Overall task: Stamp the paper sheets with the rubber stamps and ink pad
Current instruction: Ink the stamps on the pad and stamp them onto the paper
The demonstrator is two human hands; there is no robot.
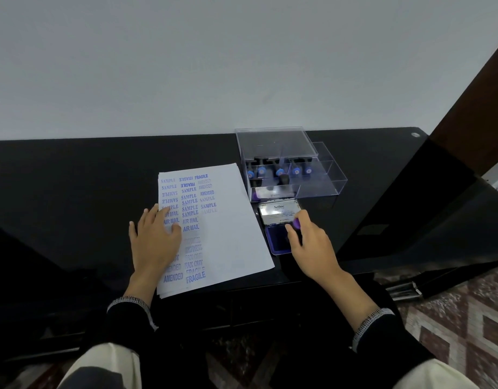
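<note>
On a black table [74,175] set against a pale wall, a person works through a stack of paper sheets [228,220] lying near the table's front edge; the left hand [155,240] lies spread and flat on the top sheet's left side, pinning it; the right hand [309,245] curls its fingers round a purple-capped rubber stamp [297,223] and presses it onto the open ink pad [278,240], which sits just right of the paper with its silver lid [280,210] flipped back; the top sheet already carries blue impressions in its left and middle columns, among them SAMPLE, FRAGILE, AIR MAIL, AMENDED and FAX OUT, some crisp, some faint; its right side remains blank, so the job looks roughly half finished on this sheet; whether the sheets beneath are stamped cannot be told; behind the pad, toward the table's back edge, a clear plastic box [320,186] holds more blue-tipped stamps.
</note>
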